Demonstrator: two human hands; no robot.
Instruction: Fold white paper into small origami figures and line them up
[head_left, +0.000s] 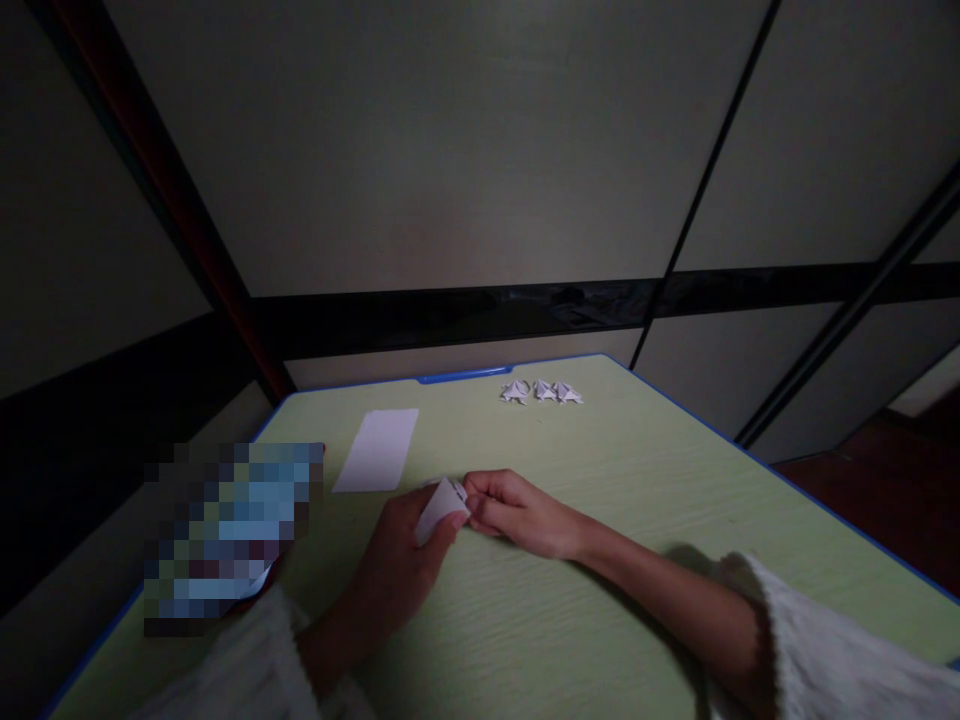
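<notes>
A small piece of folded white paper (441, 510) is held just above the table, its pointed corner facing up. My left hand (401, 550) is closed around its left side, with the thumb pressed on the front. At its right edge, my right hand (517, 512) pinches with thumb and curled fingers; the exact spot it grips is partly hidden. Farther back on the table lie three folded white paper figures, a left one (515, 391), a middle one (545, 390) and a right one (566, 392), the last two touching or overlapping.
The pale green table (600, 450) has a blue rim and a blue strip (465, 376) at its far edge. A flat white sheet (377, 450) lies left of centre. A pixelated, bluish object (240, 540) rests on the left side. Wardrobe-like panels (450, 150) stand behind.
</notes>
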